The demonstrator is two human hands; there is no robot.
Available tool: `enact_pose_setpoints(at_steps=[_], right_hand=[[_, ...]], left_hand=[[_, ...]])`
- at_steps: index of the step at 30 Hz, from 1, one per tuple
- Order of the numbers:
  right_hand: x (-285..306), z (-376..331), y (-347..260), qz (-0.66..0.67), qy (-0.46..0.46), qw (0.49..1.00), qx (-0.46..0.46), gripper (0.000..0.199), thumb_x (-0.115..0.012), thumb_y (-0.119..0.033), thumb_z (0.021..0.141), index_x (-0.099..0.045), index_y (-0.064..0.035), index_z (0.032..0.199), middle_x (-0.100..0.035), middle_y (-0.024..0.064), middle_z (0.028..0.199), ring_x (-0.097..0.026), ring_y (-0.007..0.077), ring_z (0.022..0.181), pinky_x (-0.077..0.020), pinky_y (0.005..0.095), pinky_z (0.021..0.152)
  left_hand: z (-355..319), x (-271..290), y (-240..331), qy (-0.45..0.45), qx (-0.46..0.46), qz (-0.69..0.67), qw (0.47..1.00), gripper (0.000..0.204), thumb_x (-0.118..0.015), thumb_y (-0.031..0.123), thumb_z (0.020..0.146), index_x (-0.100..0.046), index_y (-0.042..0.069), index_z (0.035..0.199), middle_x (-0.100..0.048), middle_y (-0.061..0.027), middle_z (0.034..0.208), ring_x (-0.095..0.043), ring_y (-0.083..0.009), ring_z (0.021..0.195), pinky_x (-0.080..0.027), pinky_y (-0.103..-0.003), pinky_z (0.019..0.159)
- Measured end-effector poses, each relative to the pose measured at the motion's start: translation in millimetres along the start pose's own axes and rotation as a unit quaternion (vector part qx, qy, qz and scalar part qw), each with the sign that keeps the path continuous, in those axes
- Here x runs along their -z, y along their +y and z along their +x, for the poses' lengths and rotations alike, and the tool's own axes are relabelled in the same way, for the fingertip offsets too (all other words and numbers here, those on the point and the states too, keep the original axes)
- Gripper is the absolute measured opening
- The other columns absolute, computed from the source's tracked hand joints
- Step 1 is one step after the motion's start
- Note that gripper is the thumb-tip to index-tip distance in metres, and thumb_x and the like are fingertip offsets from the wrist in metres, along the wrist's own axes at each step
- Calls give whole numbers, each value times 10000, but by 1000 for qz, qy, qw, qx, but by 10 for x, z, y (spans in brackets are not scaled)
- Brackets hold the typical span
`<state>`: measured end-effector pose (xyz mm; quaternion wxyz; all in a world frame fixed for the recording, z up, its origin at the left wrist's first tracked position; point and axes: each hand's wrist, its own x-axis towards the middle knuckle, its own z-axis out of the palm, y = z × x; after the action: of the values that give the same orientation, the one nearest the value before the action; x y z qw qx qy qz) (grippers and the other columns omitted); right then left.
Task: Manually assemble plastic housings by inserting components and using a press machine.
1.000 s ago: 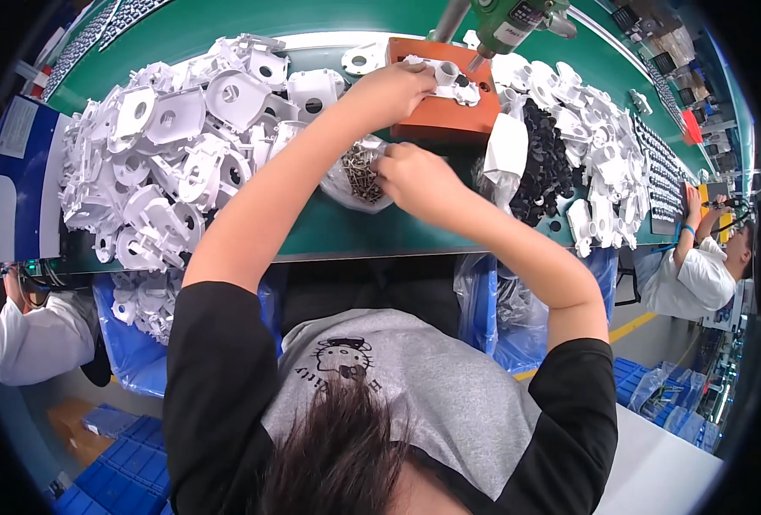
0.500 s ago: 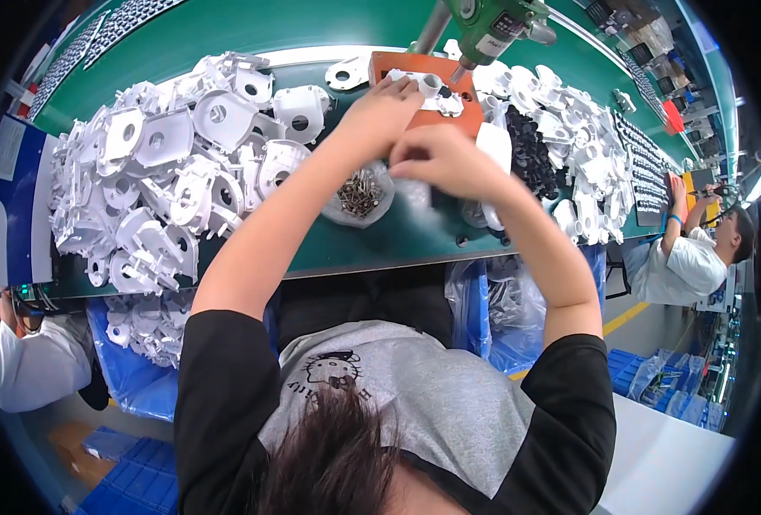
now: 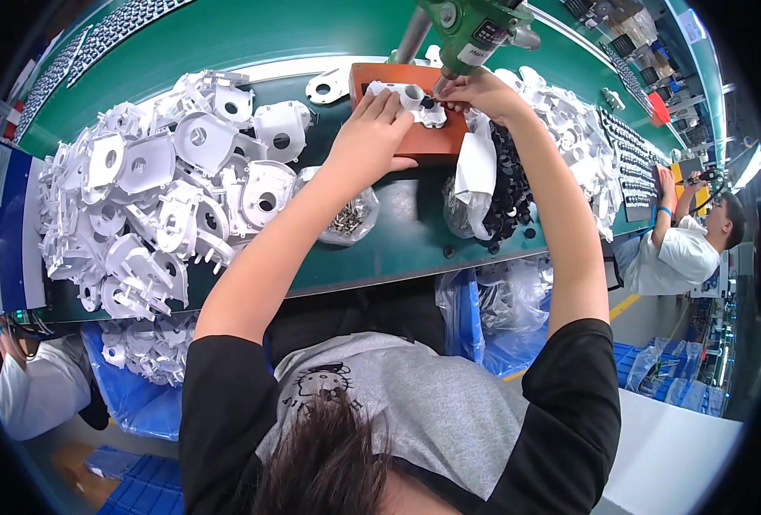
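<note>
A white plastic housing [image 3: 433, 114] with a round tube lies in an orange block fixture [image 3: 439, 146]. My left hand [image 3: 370, 133] rests its fingertips on the housing's left part, thumb stretched out apart over the fixture's front edge. Beside the tip of a green-bodied spindle tool [image 3: 464, 39], my right hand [image 3: 488, 94] has its fingers pinched together over the fixture's right side. Whatever is between those fingers is too small to make out. A small black piece [image 3: 427, 103] sits by the housing's tube.
A large heap of white plastic parts [image 3: 140, 172] covers the left. A clear bag of metal screws [image 3: 346, 219] lies near my left forearm. Black small parts [image 3: 509, 189] and more white parts [image 3: 582, 146] lie right. Blue-lined bins [image 3: 518, 318] stand below; a co-worker [image 3: 685, 245] sits right.
My right hand has moved from above the screw bag up to the tool tip, its fingers pinched. My left hand stays on the housing. The whole view has shifted slightly.
</note>
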<state>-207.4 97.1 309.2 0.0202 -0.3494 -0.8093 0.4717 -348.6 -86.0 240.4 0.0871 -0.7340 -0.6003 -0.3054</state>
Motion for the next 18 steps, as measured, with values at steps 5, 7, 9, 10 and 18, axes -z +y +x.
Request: enact_pose_setpoints(at_steps=[5,7,9,10,18], right_hand=[[31,48,5,5,-29,1000,-5,109,-658,-101,780,-657,-8,837,-614,16,702,-537,74,609,-414,200,533],[-5,85,4,0,-11,1000,8,79,-651,-66,790,-616,-17,841,-592,29,702,-514,81,602,-395,210,508],[-34,85,-28,-5,-22,1000,1,87,-662,-88,787,-611,-20,804,-584,24,686,-505,78,589,-392,214,499],[-41,77,-57,-11,-32,999,-5,111,-673,-111,785,-606,-24,767,-577,18,671,-496,76,576,-389,219,490],[139,118,-185,-148,-111,981,-58,294,-747,-343,698,-612,-83,723,-470,-28,514,-424,59,460,-278,234,395]], left_hand=[[8,-16,7,3,8,-7,1000,583,-760,332,622,-479,15,1023,-466,-186,1237,-403,-337,1208,-339,-430,1015],[5,-22,5,1,10,-8,1000,580,-760,329,622,-480,15,1020,-466,-185,1236,-404,-337,1208,-339,-431,1015],[8,-29,2,1,10,-10,1000,577,-761,326,621,-481,16,1018,-466,-185,1236,-404,-337,1207,-338,-431,1015],[10,-33,5,1,9,-11,1000,575,-761,324,621,-481,15,1016,-467,-185,1235,-405,-338,1206,-338,-432,1015],[49,-26,30,10,4,-27,1000,591,-772,312,603,-478,5,1013,-471,-184,1227,-407,-338,1203,-338,-435,1014]])
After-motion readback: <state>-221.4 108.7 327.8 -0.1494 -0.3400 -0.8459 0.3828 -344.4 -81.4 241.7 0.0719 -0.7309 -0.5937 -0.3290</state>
